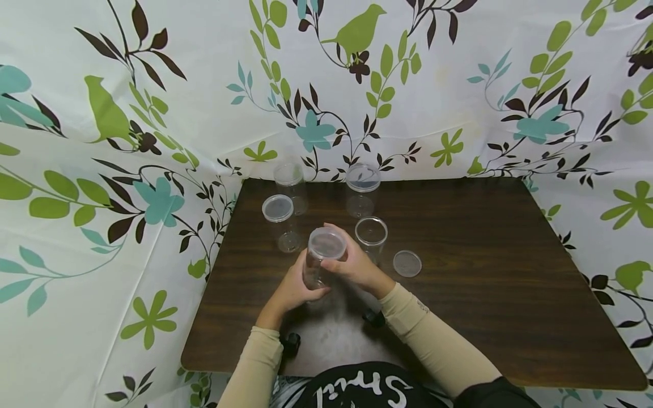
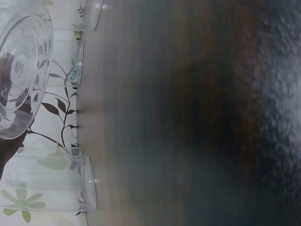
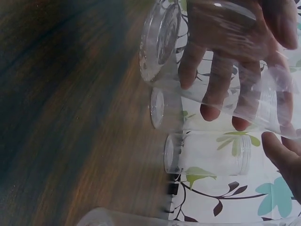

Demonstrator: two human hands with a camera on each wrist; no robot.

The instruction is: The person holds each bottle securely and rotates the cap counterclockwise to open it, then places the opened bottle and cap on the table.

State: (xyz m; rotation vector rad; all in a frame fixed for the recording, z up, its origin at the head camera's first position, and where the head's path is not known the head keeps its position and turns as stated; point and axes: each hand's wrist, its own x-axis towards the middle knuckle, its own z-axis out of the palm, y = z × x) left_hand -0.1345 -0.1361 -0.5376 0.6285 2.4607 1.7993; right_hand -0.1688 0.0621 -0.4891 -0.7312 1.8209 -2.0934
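A tall, clear plastic cylindrical jar (image 1: 313,272) is held between both hands, over the near left part of a dark brown wood-grain table (image 1: 484,277). The left hand (image 1: 295,285) grips the lower body from the left, fingers and thumb curved round it. The right hand (image 1: 359,266) comes in from the right and holds the upper end, its thumb at the near edge of a round translucent plastic lid (image 1: 326,243) and its fingers at the far side.

The relation that matters is along the jar's long axis: close to upright, with a lean in the right wrist view, lid at the top and base at the bottom. The lid thus lies right within the right hand's hold, which makes that hand the nearer to it, while the left has the body below. The left wrist view shows the jar's underside, raised off the table.

Just right of the held jar, slightly farther off, stands an unlidded clear plastic jar (image 1: 374,241); a loose clear disc-shaped lid (image 1: 407,264) lies flat to its right. A lidded clear jar (image 1: 282,221) stands to the far left.
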